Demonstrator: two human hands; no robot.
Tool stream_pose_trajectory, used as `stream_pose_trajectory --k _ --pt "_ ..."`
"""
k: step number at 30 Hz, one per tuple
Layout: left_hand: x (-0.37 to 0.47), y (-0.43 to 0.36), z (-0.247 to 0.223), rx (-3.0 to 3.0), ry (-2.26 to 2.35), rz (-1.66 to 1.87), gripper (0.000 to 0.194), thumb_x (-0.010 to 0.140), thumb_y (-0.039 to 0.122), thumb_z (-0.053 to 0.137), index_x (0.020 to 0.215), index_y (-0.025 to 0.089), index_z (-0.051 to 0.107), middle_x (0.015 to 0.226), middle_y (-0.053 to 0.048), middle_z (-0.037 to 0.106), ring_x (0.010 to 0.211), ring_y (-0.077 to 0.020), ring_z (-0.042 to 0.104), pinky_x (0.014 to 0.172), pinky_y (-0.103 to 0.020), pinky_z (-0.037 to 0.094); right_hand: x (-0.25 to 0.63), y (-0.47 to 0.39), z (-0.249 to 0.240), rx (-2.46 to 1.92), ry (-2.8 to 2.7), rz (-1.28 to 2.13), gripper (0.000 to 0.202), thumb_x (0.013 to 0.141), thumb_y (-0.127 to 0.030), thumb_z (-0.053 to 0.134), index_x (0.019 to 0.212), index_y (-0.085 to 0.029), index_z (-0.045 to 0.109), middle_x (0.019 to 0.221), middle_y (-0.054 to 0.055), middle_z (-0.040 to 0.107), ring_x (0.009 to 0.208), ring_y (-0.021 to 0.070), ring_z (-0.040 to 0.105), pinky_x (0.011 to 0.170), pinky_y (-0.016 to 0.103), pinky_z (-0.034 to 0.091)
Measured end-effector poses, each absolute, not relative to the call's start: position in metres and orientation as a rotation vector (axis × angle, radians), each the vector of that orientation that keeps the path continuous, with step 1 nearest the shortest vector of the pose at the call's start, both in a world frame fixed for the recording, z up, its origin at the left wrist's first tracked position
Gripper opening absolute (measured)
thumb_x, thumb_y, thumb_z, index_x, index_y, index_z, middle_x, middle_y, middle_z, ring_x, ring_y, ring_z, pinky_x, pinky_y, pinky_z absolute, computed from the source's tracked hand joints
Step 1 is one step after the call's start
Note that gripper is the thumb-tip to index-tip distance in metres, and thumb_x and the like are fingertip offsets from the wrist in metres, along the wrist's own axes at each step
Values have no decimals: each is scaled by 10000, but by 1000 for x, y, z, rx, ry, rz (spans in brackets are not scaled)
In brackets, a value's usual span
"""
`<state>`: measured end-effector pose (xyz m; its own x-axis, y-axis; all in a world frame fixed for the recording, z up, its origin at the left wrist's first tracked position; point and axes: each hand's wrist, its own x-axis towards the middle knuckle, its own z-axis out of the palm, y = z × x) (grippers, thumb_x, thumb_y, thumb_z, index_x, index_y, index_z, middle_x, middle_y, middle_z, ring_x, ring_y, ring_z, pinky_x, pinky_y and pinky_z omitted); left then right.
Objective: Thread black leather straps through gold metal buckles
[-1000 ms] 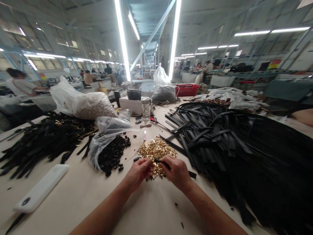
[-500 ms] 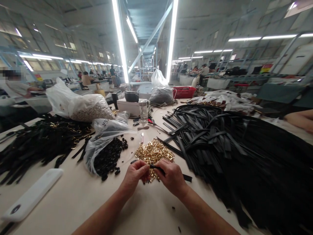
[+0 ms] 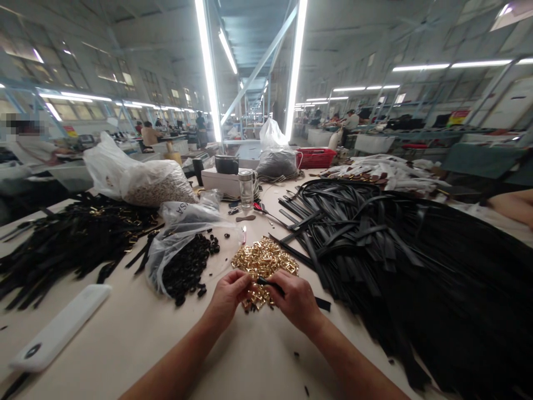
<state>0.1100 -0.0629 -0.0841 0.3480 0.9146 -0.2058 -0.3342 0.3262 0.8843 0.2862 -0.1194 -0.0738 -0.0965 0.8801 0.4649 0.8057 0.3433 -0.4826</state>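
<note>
Both hands meet over the near edge of a heap of gold buckles (image 3: 266,254). My right hand (image 3: 291,297) is closed on a black strap (image 3: 323,304); one end pokes out toward my left hand, the other shows past the wrist. Fingertips of my left hand (image 3: 229,293) are pinched together beside the strap's near end; whatever they hold is too small to make out. Small black loops (image 3: 187,269) spill from a clear plastic bag (image 3: 179,219) left of the buckles. A large pile of black straps (image 3: 353,233) lies to the right.
Black straps with gold buckles (image 3: 79,239) lie at the left, near a white device (image 3: 62,328). Farther back stand a bag of small pieces (image 3: 158,183), a glass jar (image 3: 246,189) and a red basket (image 3: 316,157). Another person's arm (image 3: 514,204) shows at the right edge.
The view has shifted slightly, moving the scene a little to the right. The dark piece that showed by my left fingers is no longer visible. My right hand still grips the strap.
</note>
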Motion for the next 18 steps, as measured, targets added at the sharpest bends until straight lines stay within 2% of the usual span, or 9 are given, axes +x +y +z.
stream_pose_trajectory --k 5,12,18 --pt "107 -59 -86 867 864 948 336 636 389 800 755 150 596 659 8 645 544 -97 609 489 -170 443 286 -119 -73 -1544 -1952 90 86 872 -257 586 800 -210 593 769 7 642 684 146 597 599 240 343" --pt "106 -60 -84 1201 911 963 311 695 429 732 709 156 582 568 1 612 483 -120 560 479 -220 433 291 -116 -76 -1538 -1987 56 110 886 -276 541 805 -221 591 770 10 646 688 159 604 597 255 346" --pt "85 -46 -62 1765 1112 1119 226 756 372 676 646 183 618 646 -5 567 577 -124 500 576 -240 403 296 -112 -79 -1550 -1987 18 155 897 -313 504 813 -223 598 771 13 654 666 170 613 593 267 355"
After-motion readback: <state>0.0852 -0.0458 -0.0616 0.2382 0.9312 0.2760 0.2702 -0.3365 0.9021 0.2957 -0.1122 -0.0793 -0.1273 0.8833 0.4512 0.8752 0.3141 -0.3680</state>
